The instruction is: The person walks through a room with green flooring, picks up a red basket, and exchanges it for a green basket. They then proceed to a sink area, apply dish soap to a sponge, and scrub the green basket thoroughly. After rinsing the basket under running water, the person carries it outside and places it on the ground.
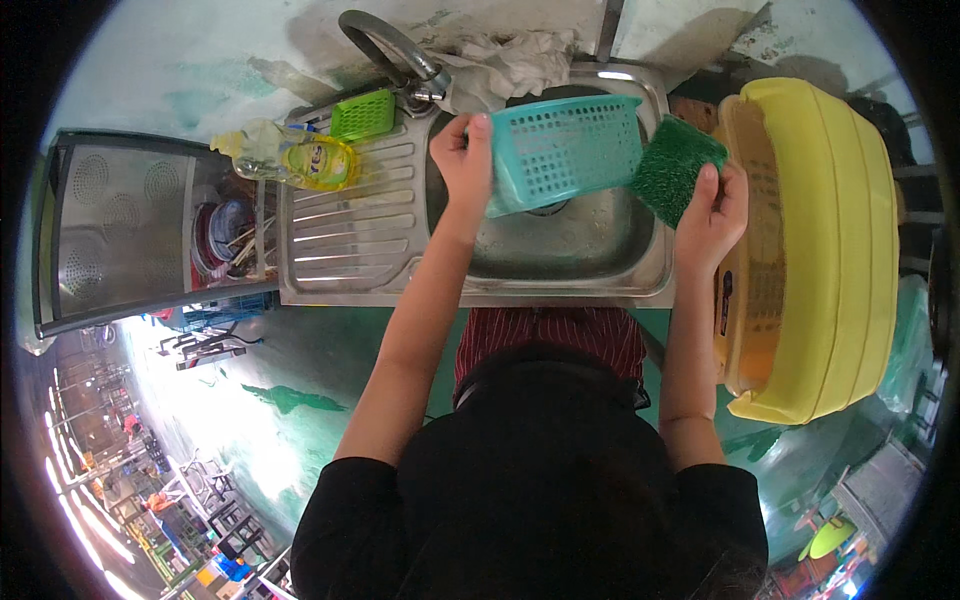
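A teal plastic basket (570,150) with rows of small holes is held tilted over the steel sink basin (560,250). My left hand (466,160) grips its left end, thumb at the upper rim. In my right hand (716,205) is a green scouring pad (677,168), pinched near its right edge between thumb and fingers. The pad is close to the basket's right end; whether they touch I cannot tell. Part of the drain shows below the basket.
Behind the basin a curved faucet (392,55) rises beside a crumpled pale cloth (515,68). A yellow dish soap bottle (315,160) and a small green basket (362,115) are on the left near the ribbed drainboard (350,215). Large yellow tubs (835,250) stand right of the sink.
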{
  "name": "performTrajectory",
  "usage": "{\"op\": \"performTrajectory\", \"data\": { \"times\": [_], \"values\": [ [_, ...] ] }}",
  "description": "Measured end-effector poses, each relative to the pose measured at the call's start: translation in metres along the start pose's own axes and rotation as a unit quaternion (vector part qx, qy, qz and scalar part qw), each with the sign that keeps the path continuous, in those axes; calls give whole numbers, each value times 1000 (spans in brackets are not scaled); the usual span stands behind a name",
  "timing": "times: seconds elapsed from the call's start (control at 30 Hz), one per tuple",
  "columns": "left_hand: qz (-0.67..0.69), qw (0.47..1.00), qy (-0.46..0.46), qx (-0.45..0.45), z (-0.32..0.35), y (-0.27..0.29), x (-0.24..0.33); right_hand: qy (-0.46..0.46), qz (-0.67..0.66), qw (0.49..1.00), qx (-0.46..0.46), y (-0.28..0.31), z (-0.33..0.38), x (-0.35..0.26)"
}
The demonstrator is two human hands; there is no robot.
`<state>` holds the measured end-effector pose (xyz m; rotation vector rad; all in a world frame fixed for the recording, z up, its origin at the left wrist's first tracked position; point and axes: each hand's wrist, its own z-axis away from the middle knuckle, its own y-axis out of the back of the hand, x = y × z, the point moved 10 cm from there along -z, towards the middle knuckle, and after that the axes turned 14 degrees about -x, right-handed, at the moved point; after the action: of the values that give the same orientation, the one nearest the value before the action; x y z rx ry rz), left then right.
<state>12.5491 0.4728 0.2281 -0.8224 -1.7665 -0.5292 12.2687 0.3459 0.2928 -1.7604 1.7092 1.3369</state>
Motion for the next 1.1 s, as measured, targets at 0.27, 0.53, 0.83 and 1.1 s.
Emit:
{"op": "performTrajectory", "data": {
  "times": [0.27, 0.53, 0.83, 1.1],
  "values": [
    [-165, 982, -87, -38, 24, -41, 7, -58, 60, 985, -152, -95, 17, -5],
    [-110, 994, 8, -11, 23, -36, -1, -43, 108, 990, -83, -86, -2, 15],
    [-77, 996, 36, 12, 37, -18, -3, -51, 111, 981, -153, -105, 7, 35],
    [-76, 996, 31, 43, 30, -10, 1, 8, 51, 983, -177, -132, 29, -35]
  ]
}}
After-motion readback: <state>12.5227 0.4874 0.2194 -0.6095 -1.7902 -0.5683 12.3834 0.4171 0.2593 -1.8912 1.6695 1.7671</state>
